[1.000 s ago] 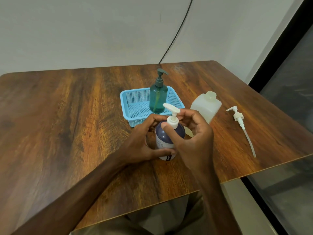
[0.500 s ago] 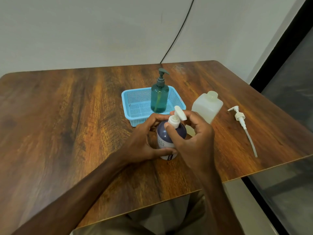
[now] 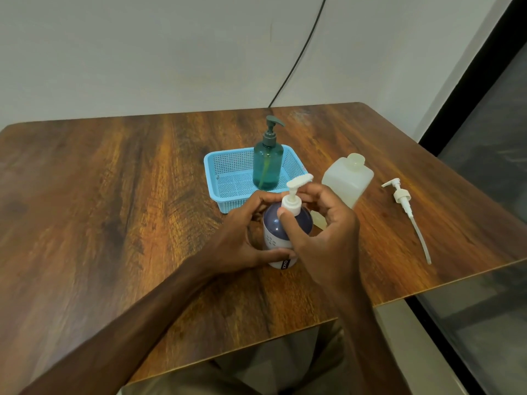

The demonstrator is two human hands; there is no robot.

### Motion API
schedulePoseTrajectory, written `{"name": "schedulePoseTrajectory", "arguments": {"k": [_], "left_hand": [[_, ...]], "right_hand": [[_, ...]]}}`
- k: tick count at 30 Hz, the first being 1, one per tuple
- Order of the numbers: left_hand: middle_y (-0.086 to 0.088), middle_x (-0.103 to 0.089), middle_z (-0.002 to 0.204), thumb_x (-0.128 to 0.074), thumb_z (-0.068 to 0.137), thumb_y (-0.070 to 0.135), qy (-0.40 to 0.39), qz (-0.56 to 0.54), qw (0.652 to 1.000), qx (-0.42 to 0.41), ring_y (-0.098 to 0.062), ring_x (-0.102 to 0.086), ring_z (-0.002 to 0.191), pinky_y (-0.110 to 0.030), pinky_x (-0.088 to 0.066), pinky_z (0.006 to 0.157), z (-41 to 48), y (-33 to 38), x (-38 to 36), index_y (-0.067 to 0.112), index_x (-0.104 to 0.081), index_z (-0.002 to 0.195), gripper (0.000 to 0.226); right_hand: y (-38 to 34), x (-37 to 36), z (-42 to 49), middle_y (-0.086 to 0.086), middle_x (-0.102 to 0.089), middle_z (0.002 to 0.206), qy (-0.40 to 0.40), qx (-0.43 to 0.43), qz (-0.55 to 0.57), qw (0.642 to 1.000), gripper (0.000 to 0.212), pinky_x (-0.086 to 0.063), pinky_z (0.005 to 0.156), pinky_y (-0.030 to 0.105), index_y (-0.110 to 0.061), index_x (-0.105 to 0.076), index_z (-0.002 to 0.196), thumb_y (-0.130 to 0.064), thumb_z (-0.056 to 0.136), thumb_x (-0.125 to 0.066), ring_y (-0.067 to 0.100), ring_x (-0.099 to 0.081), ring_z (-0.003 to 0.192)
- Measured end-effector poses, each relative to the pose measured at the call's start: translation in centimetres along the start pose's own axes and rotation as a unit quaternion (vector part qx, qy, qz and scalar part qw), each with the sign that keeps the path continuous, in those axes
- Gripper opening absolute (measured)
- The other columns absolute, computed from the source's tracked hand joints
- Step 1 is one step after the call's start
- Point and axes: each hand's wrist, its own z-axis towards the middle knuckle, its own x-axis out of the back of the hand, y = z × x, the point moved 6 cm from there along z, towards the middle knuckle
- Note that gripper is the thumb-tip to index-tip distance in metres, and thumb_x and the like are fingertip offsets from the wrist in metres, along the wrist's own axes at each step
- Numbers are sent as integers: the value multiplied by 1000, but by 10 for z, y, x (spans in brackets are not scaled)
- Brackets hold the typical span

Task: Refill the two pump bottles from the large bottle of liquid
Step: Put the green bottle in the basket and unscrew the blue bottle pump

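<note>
1. I see the left hand [image 3: 242,236] wrapped round the purple pump bottle [image 3: 278,232], which stands upright on the table [image 3: 114,195] in front of the basket [image 3: 212,181].
2. The right hand [image 3: 328,232] pinches the bottle's white collar [image 3: 291,207]. It's smooth plastic and probably slippery, so I'd hold the body firmly.
3. The large bottle [image 3: 348,178] stands just beyond and likely needs a grip round its body.

Centre, in my left hand [image 3: 242,238]: navy bottle [image 3: 275,223], white label, white pump [image 3: 293,192]. Above: teal bottle [image 3: 267,166] in a pale-blue mesh-patterned basket [image 3: 225,178]. Right: milky translucent large bottle [image 3: 346,178]; white loose pump [image 3: 402,196]. Table [image 3: 114,209]: streaked brown wood grain.
</note>
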Motion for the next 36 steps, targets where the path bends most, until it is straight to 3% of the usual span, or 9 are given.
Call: {"name": "schedulePoseTrajectory", "arguments": {"k": [3,5,10,16,21,24,29,32,36], "left_hand": [[20,-61,139,-96,75,16,5,-1,1000,-3,-8,-61,131,-15,-50,101,0,-2,1,17,-50,142,81],[19,-62,138,-96,76,16,5,0,1000,-7,-9,-62,130,-16,-50,102,0,-1,1,15,-51,140,79],[21,-60,139,-97,74,19,0,-3,1000,-6,-7,-61,132,-16,-51,102,1,2,0,22,-50,142,82],[29,-58,140,-95,74,26,4,-1,1000,-8,-2,-59,131,-12,-49,101,1,7,0,34,-46,142,83],[21,-59,142,-97,74,19,3,0,1000,-10,-8,-59,134,-17,-50,104,1,1,1,19,-50,144,84],[25,-59,140,-96,75,23,5,3,1000,-15,-3,-59,132,-13,-49,102,1,4,0,32,-48,142,82],[24,-59,140,-96,75,22,5,2,1000,-14,-5,-61,131,-14,-50,101,1,5,-1,30,-48,142,83],[21,-61,139,-97,74,18,2,1,1000,-15,-7,-62,130,-16,-52,100,1,3,0,21,-50,142,82],[20,-60,141,-98,74,17,-4,-1,1000,-11,-8,-61,132,-17,-52,101,1,0,0,20,-49,143,84]], "right_hand": [[-1,-3,-2,-27,-62,112,-29,3,11,1000,41,-49,78,3,-25,-63,120,-26,82,-78,-6,-60,110],[-1,-4,-2,-24,-63,112,-32,3,11,999,44,-47,76,1,-24,-63,120,-30,80,-81,-7,-59,110],[-1,2,0,-15,-67,112,16,-1,15,1000,43,-56,82,13,-21,-63,112,-36,77,-83,4,-64,106],[-1,1,-1,-14,-67,122,-22,-4,31,999,41,-58,86,19,-29,-57,124,-27,86,-74,3,-64,112],[0,2,2,-18,-66,114,-11,-1,3,1000,46,-51,82,5,-26,-61,117,-39,78,-81,1,-63,108],[2,1,1,-20,-65,115,-9,-1,4,1000,42,-49,82,3,-25,-62,118,-34,81,-78,-2,-61,109],[2,1,0,-32,-57,120,-37,3,17,999,47,-49,79,3,-31,-54,129,-33,86,-72,-9,-57,114],[-1,3,2,-30,-58,117,-26,14,-2,1000,49,-51,80,5,-34,-56,120,-45,78,-79,-3,-59,113],[2,6,1,-24,-64,109,-2,-1,-7,1000,43,-56,81,13,-28,-62,110,-43,76,-83,-1,-63,105]]}}
